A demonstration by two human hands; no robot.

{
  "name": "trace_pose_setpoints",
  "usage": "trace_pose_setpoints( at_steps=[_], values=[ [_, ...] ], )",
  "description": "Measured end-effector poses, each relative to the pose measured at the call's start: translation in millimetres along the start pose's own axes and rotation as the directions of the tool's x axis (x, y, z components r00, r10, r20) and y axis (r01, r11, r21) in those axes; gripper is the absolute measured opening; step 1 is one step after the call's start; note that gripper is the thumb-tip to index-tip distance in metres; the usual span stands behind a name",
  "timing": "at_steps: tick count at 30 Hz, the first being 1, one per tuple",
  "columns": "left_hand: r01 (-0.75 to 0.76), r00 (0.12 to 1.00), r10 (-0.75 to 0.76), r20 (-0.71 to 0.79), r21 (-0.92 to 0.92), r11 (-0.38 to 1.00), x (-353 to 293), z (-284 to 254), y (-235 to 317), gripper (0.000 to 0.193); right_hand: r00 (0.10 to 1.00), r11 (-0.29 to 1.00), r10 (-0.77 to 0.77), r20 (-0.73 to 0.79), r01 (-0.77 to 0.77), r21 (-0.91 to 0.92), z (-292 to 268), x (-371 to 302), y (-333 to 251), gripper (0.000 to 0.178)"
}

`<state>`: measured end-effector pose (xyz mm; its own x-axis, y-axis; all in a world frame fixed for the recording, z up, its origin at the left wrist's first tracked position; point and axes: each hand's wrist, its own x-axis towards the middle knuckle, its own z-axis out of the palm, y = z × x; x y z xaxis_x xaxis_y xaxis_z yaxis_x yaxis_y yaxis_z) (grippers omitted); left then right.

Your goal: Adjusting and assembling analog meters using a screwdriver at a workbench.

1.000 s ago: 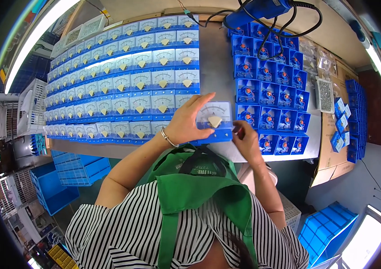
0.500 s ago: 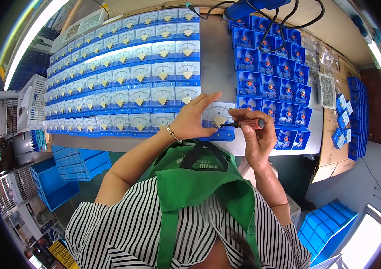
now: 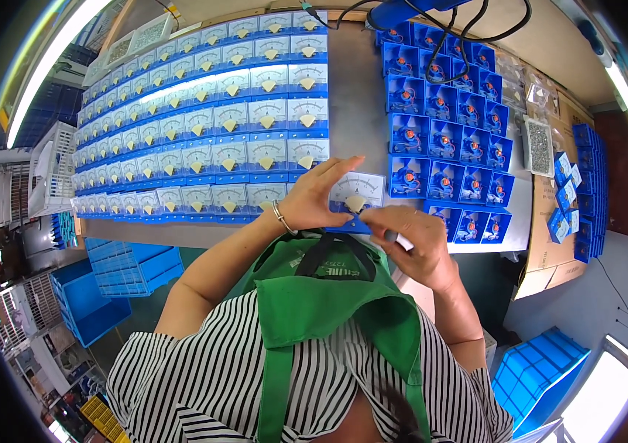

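My left hand (image 3: 312,199) grips the left side of a panel meter (image 3: 362,184) at the table's front edge. Its index finger lies at the meter's upper left, the thumb at the lower front. The meter has a clear cover, a white dial, a cream wedge-shaped piece and a blue base. Closed at the meter's lower right corner, my right hand (image 3: 416,242) holds a screwdriver (image 3: 390,236), mostly hidden behind the fingers. Whether its tip touches the meter cannot be seen.
Rows of similar meters (image 3: 229,118) cover the left of the table. Open blue housings (image 3: 443,144) with wiring stand at the right. Above them hang a blue tool (image 3: 410,13) and its black cable. A tray of small parts (image 3: 537,148) and blue-white boxes (image 3: 565,196) lie farther right.
My right hand has turned and shifted left and down over the meter's lower right corner, bringing the screwdriver along, its red handle now covered. My left hand has barely moved; the meter has shifted slightly.
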<state>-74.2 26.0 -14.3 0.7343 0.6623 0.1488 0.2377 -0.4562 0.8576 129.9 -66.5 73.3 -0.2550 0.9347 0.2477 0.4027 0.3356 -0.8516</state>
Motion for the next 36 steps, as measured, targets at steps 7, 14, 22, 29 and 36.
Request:
trace_pose_setpoints(
  at_steps=[7, 14, 22, 29, 36],
  values=[
    [0.010, 1.000, -0.010, 0.015, 0.001, 1.000, -2.7, 0.4, -5.4, 0.097, 0.962, 0.990, -0.134, 0.236, 0.120, 0.070, -1.2, 3.5, -4.4, 0.044],
    [0.006, 0.999, -0.006, 0.036, -0.003, 1.000, -6.1, 2.3, -10.5, 0.095, 0.969, 0.995, -0.091, 0.228, 0.081, 0.052, 3.6, 5.7, -4.6, 0.043],
    [-0.080, 0.997, 0.080, -0.020, -0.003, 0.997, -5.6, 6.2, -15.7, 0.090, 0.996, 1.000, 0.014, 0.089, -0.013, -0.013, 14.9, 6.1, 3.2, 0.040],
    [0.008, 1.000, -0.007, 0.027, -0.040, 0.999, -3.8, -0.2, -12.6, 0.092, 0.965, 0.979, -0.031, -0.259, -0.022, -0.201, 28.7, -1.2, 20.2, 0.037],
    [-0.001, 1.000, 0.002, 0.025, -0.044, 0.999, -5.7, 1.0, -15.3, 0.093, 0.960, 0.977, -0.074, -0.269, 0.015, -0.212, 31.4, -2.8, 18.2, 0.039]
  ],
)
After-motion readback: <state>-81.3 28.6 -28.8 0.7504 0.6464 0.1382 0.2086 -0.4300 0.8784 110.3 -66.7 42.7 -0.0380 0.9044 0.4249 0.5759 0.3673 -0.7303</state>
